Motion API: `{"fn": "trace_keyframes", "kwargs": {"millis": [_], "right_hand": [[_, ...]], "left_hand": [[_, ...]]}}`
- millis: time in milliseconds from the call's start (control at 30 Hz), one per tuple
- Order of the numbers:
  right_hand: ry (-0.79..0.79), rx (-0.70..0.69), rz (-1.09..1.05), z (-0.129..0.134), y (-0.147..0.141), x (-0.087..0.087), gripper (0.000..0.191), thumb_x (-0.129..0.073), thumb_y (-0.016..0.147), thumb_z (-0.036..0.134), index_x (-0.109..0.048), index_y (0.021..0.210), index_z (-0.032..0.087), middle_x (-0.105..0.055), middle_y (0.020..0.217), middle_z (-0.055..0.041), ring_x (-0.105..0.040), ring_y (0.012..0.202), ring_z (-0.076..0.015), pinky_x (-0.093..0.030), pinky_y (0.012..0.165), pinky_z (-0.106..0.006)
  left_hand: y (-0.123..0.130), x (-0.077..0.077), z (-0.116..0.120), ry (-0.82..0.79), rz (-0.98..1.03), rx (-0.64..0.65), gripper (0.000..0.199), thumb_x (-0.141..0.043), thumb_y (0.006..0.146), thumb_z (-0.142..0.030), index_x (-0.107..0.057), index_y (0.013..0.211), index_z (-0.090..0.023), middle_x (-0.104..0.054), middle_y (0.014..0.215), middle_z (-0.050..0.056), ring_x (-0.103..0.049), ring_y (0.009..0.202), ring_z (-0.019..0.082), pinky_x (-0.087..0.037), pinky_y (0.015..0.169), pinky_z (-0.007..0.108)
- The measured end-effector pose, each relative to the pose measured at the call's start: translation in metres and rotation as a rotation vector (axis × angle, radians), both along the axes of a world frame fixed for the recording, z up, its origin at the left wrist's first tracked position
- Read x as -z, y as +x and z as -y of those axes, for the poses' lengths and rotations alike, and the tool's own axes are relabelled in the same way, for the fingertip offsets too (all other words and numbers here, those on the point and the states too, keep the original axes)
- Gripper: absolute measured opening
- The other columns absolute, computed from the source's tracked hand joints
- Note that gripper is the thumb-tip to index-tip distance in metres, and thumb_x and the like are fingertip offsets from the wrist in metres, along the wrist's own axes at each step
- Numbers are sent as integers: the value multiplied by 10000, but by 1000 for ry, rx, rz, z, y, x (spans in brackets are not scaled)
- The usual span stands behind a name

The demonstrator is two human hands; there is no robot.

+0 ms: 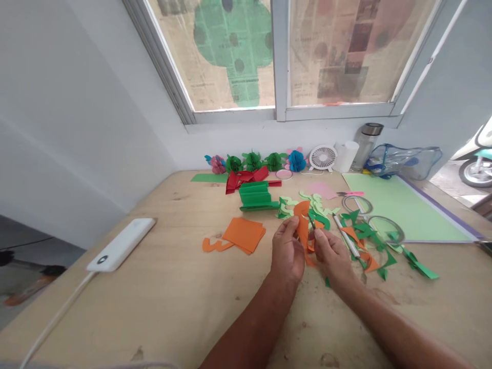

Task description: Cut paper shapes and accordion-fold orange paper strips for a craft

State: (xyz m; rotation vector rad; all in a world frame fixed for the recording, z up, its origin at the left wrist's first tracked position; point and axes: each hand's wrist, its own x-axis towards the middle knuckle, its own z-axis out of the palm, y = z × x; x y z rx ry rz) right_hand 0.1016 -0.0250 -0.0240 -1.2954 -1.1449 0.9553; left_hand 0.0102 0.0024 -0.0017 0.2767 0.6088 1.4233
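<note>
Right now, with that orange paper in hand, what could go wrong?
The blade in the right hand sits close to the left hand, so a slip might nick it. The orange paper looks thin and could tear. The right hand might also knock the pen beside it.

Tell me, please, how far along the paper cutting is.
It looks partway through. The pale green curly pieces and the orange wavy piece look already cut. In hand, the left hand holds orange paper while the right hand has small scissors at it. Probably left are the stacked orange squares, which look uncut.
</note>
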Motion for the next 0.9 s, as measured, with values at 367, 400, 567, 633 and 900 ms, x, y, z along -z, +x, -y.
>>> {"fn": "trace_keyframes", "kwargs": {"millis": [367, 400, 567, 633, 900], "right_hand": [[-25, 160, -233, -8, 10, -17, 437, -724, 621, 547, -637, 808, 162, -334, 470, 96, -248, 402, -55, -186, 389, -220], [-28, 162, -232, -9, 10, -17, 422, -728, 614, 538, -625, 781, 164, -344, 473, 94, -255, 403, -55, -193, 388, -220], [-35, 198, -190, -8, 14, -17, 339, -725, 611, 473, -551, 657, 186, -345, 453, 90, -282, 415, -62, -213, 388, -222], [-38, 207, -160, -7, 15, -18, 309, -720, 615, 443, -547, 641, 189, -357, 440, 88, -290, 413, -66, -217, 387, -224], [-37, 210, -109, -8, 16, -16, 271, -693, 637, 420, -542, 663, 196, -373, 448, 86, -308, 410, -75, -222, 387, -229]], "left_hand": [[5, 1, 5, -13, -143, 85, 214, -821, 576, -234, -640, 664, -163, -645, 704, -1, -595, 683, 112, -464, 753, 253], [6, 2, 5, -9, -155, 92, 219, -823, 569, -235, -638, 661, -164, -641, 703, -2, -598, 695, 112, -464, 766, 250], [9, 4, 8, -5, -210, 125, 245, -827, 552, -253, -620, 635, -152, -637, 675, 2, -594, 666, 107, -471, 751, 245], [9, 3, 8, -8, -228, 120, 246, -824, 550, -254, -617, 631, -148, -633, 652, -2, -586, 642, 100, -470, 722, 238], [10, 3, 7, -15, -229, 114, 272, -831, 526, -268, -615, 641, -147, -645, 661, 1, -601, 659, 108, -474, 738, 248]]}}
